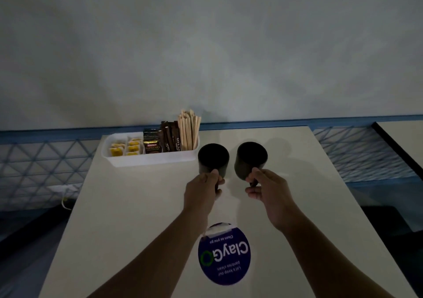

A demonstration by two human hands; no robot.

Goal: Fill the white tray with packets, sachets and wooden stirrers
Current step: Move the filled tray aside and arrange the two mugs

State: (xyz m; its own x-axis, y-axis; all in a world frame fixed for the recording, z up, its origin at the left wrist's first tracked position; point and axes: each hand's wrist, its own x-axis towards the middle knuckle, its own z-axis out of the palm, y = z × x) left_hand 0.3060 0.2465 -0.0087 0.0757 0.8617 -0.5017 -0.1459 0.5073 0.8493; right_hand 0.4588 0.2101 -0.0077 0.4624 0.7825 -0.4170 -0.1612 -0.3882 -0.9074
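**Though the tray already looks stocked, both hands are busy with mugs**

As far as this view shows, the filling is largely done. The white tray point(148, 159) sits at the far left of the table point(137, 206), by its back edge, and every section visible holds something. Yellow sachets point(124, 149) lie in the left compartments, dark packets point(151, 148) stand in the middle, and brown stick sachets point(169, 137) lean beside them. The wooden stirrers point(188, 130) stand upright at the right end. Whether any section could take more is hard to judge in the dim light, and no loose packets show on the table, so little seems left.

Neither hand is on the tray. The left hand point(203, 188) is curled round the handle of the left mug point(213, 159), which is just beside the tray's right end. The right hand point(263, 188) pinches the handle of the right mug point(251, 158), close alongside. I cannot tell if the mugs rest on the table or hang just above it.

A round blue sticker point(224, 254) lies on the table between the forearms. A second table point(402, 137) shows at the right edge. Only the left mug stands close to the tray, so reaching the stirrers from that side would call for care.
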